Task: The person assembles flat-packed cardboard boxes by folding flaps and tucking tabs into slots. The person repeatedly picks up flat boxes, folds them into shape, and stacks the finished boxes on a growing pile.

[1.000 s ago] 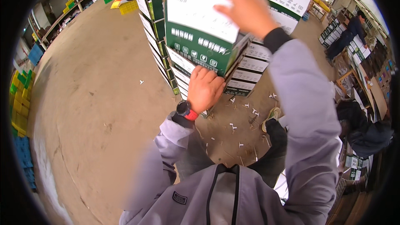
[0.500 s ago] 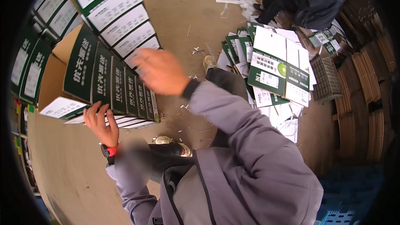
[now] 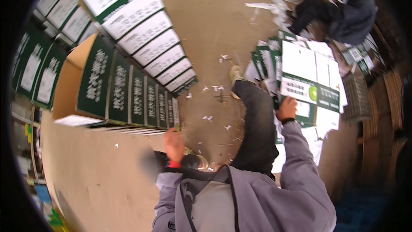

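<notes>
My right hand (image 3: 286,109) is at the left edge of a white and green flattened carton (image 3: 296,62), fingers curled over its printed face and closed on it. That carton lies on top of a loose pile of similar flat cartons. My left hand (image 3: 174,145), smeared by motion, is low, just in front of the near end of a stack of folded-up green cartons (image 3: 116,92). I cannot make out whether its fingers hold anything. The topmost carton of that stack has its brown inside (image 3: 71,83) showing, open at the end.
Tall stacks of white and green cartons (image 3: 148,30) stand at the left. White paper scraps (image 3: 207,118) litter the floor between my feet. A grey crate (image 3: 356,99) sits beside the pile, with brown cardboard (image 3: 390,103) beyond. Another person (image 3: 352,17) sits at the far right.
My right hand has swung from above the carton stack to the flat pile on the right. My left hand has left the open carton and drawn back. The view has turned, shifting the scene.
</notes>
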Motion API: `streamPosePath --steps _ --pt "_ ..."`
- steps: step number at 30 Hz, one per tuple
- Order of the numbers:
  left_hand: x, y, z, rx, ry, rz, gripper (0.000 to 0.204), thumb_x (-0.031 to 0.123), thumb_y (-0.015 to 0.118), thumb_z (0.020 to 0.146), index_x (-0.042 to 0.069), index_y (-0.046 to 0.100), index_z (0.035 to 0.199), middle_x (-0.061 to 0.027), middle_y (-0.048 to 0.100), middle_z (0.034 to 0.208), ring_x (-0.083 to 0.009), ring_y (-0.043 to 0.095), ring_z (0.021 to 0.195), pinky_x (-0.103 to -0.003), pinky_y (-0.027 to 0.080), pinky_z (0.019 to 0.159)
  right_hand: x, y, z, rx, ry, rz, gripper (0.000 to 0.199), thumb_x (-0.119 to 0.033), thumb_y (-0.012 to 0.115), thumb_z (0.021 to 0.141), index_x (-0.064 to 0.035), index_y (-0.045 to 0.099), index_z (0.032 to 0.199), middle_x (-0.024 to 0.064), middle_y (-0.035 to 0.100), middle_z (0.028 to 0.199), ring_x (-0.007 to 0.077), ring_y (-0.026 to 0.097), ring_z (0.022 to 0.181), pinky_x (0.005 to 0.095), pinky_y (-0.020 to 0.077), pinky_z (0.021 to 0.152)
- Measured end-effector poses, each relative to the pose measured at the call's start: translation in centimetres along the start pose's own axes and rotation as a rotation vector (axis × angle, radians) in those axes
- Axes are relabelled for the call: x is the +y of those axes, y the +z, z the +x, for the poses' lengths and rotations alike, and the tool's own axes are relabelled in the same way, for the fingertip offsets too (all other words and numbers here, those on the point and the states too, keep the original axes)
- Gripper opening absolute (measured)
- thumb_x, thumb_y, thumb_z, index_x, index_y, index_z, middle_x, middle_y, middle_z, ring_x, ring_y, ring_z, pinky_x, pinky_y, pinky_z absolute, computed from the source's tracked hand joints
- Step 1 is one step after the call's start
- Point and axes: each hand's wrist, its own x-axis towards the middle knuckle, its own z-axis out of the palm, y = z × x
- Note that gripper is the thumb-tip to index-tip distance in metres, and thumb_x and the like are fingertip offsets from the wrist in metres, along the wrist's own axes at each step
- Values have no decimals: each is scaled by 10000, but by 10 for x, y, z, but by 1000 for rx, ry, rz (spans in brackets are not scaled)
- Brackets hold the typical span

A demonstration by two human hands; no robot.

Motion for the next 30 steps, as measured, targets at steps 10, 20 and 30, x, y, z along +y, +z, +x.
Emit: streamPosePath --steps 10,20,30 --pt "5 22 -12 -224 92 -91 154 127 699 970 53 763 1089 -194 703 1283 -428 647 1214 -512 513 1081 80 -174 0 289 -275 -367 341 -70 589 983 -3 569 1317 185 736 951 372 763 806 461 622 664" --pt "15 16 5 -204 62 -229 207 87 689 975 14 734 1164 -201 707 1295 -410 650 1241 -449 506 1099 96 -538 -35 818 -451 107 273 -119 629 1080 -82 746 1324 177 791 1180 251 787 1027 364 597 911" --pt "121 19 106 62 -147 -1292 804 531 625 1097 66 342 1689 -156 440 1685 -302 381 1578 -471 333 1277 167 -576 77 594 -777 1260 376 -173 630 1132 11 641 1460 100 696 1424 195 657 1268 319 488 1120"
